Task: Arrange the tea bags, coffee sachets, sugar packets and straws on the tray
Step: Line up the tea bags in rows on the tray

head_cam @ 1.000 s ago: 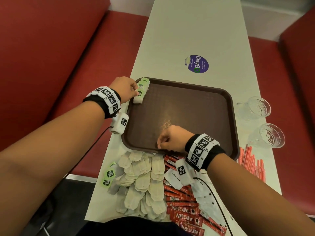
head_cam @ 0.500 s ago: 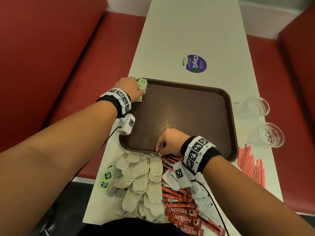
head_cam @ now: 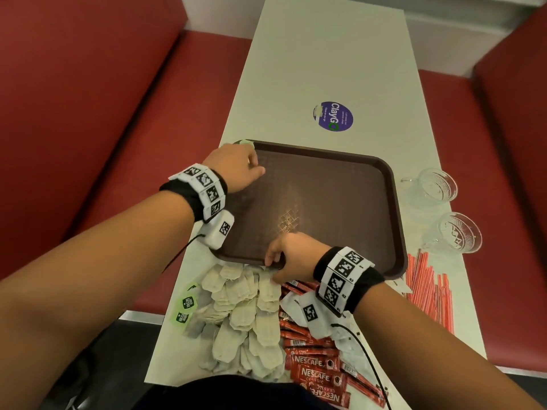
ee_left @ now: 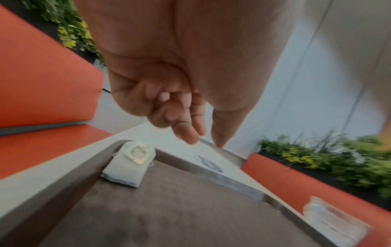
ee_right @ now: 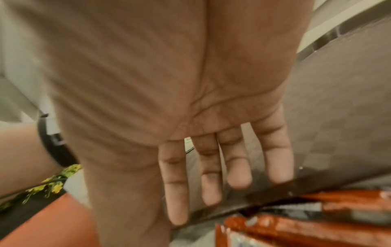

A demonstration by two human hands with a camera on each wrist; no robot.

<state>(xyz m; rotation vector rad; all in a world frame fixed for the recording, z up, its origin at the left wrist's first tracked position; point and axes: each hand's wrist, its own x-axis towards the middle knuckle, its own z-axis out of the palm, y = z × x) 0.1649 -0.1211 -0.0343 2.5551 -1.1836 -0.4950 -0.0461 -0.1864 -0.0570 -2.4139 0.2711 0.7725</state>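
Fingers (ee_left: 186, 132) of the left hand (head_cam: 233, 167), loosely curled, have released the tea bags (ee_left: 129, 165), now in the tray's (head_cam: 390, 202) upper-left corner. Right hand (head_cam: 293, 255), fingers straight, rests on the tray's near rim. First placement done.

- Tray (head_cam: 340, 184): dark brown, w/ fine grid texture on the floor; a lighter shine near the middle.
- Table (head_cam: 325, 54): off-white, plain.
- Sticker (head_cam: 333, 116) far on table: purple round, white text, a green letter.
- Benches (head_cam: 103, 113) left & right: red.
- Tea bags (head_cam: 248, 315), near left: beige paper; tags (head_cam: 187, 303) light green w/ dark print.
- Tea bag in tray (ee_left: 129, 165), far left corner: grey-white, pale green tag.
- Coffee sachets (head_cam: 313, 371), near: red, white "NESCAFE" letters, black-white barcodes.
- Sugar packets (head_cam: 296, 306): white, small dark print.
- Straws (head_cam: 429, 288), right: red-orange & white.
- Glass cups (head_cam: 438, 187) right: clear, cut pattern.
- Wrist bands (head_cam: 344, 276): black, w/ white blocks of black square codes.
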